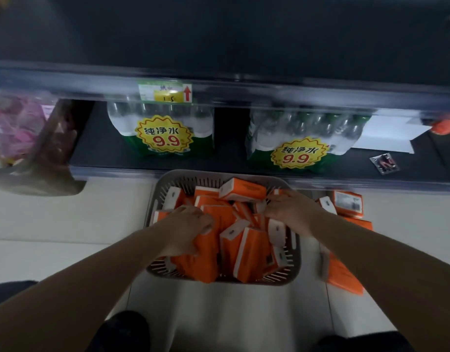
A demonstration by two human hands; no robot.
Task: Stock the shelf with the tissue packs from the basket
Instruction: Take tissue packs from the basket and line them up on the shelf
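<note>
A grey slotted basket (168, 180) sits on the pale floor in front of the bottom shelf (231, 162). It is heaped with several orange-and-white tissue packs (251, 252). My left hand (185, 229) lies over the packs on the basket's left side, fingers curled around an orange pack (206, 257). My right hand (292, 210) reaches into the right rear of the basket, fingers down among the packs; whether it grips one is hidden. More orange packs (348, 203) lie on the floor right of the basket.
On the dark bottom shelf stand two shrink-wrapped packs of water bottles (162, 133) with yellow 9.9 stickers, a white sheet (386, 134) and a small dark packet (384, 163). A bag of pink goods (18, 128) bulges at the left. My dark shoes (122, 331) are below.
</note>
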